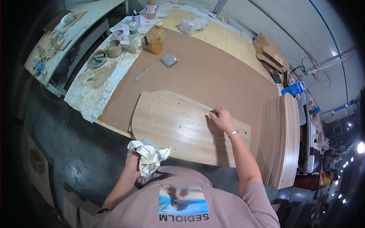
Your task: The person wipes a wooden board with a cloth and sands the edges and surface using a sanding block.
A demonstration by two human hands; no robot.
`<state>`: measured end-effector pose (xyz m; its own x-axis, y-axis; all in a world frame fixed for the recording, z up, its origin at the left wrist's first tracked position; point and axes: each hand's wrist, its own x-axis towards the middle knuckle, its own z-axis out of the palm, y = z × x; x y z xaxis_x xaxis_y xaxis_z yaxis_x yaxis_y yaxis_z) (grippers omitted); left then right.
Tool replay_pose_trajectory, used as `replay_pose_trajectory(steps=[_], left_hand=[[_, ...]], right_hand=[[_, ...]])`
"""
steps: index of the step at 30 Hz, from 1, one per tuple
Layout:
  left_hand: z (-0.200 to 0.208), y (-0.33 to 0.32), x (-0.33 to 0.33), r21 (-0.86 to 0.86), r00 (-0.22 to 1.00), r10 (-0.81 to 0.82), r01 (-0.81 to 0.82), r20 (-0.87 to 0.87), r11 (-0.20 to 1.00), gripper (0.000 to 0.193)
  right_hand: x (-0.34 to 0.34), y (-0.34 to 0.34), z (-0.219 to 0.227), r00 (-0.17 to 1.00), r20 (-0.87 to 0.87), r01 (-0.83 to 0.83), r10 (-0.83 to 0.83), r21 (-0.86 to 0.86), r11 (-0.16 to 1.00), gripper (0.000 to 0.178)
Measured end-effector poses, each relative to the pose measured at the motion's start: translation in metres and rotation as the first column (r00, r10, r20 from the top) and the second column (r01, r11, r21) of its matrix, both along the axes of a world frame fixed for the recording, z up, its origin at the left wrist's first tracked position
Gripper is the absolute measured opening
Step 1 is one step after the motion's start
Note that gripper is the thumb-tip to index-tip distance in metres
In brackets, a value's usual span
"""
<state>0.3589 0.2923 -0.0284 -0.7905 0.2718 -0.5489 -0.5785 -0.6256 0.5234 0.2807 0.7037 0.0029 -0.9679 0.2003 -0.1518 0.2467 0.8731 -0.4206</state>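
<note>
A wood-grain board with a rounded left end and several small dark holes lies near the front of the brown-topped table. My left hand is closed round a crumpled whitish cloth in front of the board's left end. A greyish flat piece shows behind the cloth; I cannot tell whether the hand holds it too. My right hand is over the board's far edge, its fingers pinched together at the surface. What they hold, if anything, is too small to make out.
A tall stack of similar boards stands at the right. Farther back are a grey sachet-like piece, an amber bottle, a clear bottle and round tubs. A stained white sheet covers the left edge.
</note>
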Motion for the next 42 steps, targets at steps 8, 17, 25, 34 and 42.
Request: replay_pose_trajectory(steps=[8,17,25,34,42], left_hand=[[0.046,0.016,0.016,0.004,0.981,0.133,-0.134,-0.141,0.991,0.018],[0.050,0.044,-0.004,-0.153,0.947,0.221,-0.260,-0.234,0.953,0.018],[0.057,0.059,-0.007,-0.199,0.948,0.211,-0.261,-0.240,0.945,0.019],[0.032,0.064,-0.031,0.000,0.896,0.194,-0.211,-0.399,0.977,0.013],[0.044,0.025,-0.090,0.141,0.965,0.182,-0.157,-0.189,0.978,0.052]], right_hand=[[-0.026,0.034,-0.016,0.981,0.096,-0.152,0.166,-0.142,0.978,0.046],[-0.029,0.036,-0.014,0.974,0.114,-0.170,0.195,-0.201,0.965,0.044],[-0.025,0.055,-0.022,0.992,-0.004,-0.110,0.124,-0.495,0.862,0.032],[-0.002,0.064,0.007,0.994,0.047,0.111,-0.101,-0.376,0.920,0.037],[0.010,0.042,0.141,0.969,-0.042,0.229,-0.245,-0.228,0.946,0.055]])
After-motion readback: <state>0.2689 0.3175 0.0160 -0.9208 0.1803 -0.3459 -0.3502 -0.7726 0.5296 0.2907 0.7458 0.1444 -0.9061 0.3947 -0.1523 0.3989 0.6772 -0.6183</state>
